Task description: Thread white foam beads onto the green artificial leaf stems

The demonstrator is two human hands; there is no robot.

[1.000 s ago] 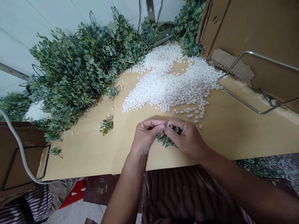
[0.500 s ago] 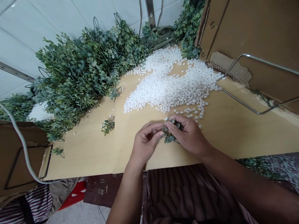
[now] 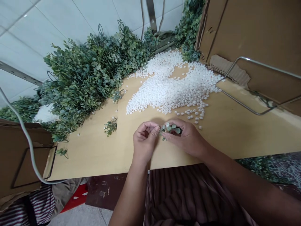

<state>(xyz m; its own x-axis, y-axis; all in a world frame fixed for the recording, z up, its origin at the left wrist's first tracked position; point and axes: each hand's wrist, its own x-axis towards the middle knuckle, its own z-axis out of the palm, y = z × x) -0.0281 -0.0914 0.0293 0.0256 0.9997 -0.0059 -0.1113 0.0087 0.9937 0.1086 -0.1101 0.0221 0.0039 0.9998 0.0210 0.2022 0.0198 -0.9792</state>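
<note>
- This is looking like a small craft workshop, with a plain plywood worktable (image 3: 235, 131) serving as the bench.
- Behind the table, a white tiled wall (image 3: 58, 22) is rising.
- Along the table's far left edge, artificial green sprigs (image 3: 89, 72) are lying heaped.
- On the table's far middle, white beads (image 3: 169, 84) are spreading loose.
- At the table's right, cardboard boxes (image 3: 254, 34) are leaning.

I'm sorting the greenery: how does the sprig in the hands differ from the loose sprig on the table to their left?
The held sprig is pinched between both hands, left hand and right hand, above the table; the loose sprig lies flat, untouched. The held sprig carries a white bead at its tip; the loose sprig shows none. The held one is largely covered by fingers; the loose one is fully visible. Both have small green leaves.
</note>
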